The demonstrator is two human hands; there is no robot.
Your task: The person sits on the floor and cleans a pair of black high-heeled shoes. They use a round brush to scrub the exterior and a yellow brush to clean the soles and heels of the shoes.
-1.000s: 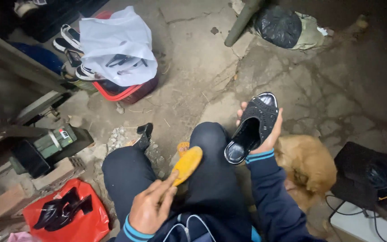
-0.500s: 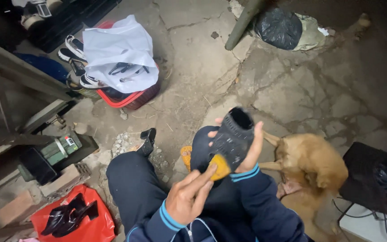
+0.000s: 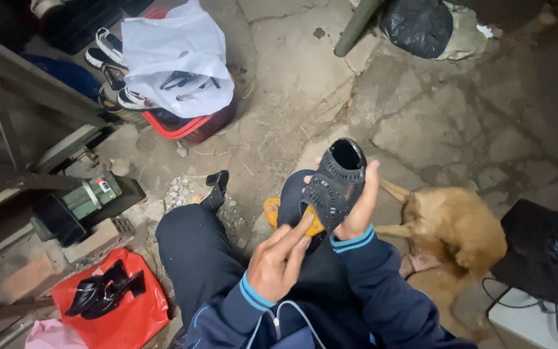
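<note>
Gripping a black perforated shoe (image 3: 334, 184), the right hand (image 3: 356, 207) clamps it — left hand (image 3: 282, 262) closed on an orange brush (image 3: 311, 223).

The right hand (image 3: 356, 210) grips a black perforated shoe (image 3: 332, 184) at center frame, its opening tipped toward twelve o'clock. The left hand (image 3: 279, 265), at six o'clock of the shoe, presses a yellow brush (image 3: 313, 223) against its underside. A tan dog (image 3: 450, 232) lies at three o'clock. A red basket (image 3: 192, 126) sits at ten o'clock, and a red bag (image 3: 124, 310) holding black shoes at eight.
</note>
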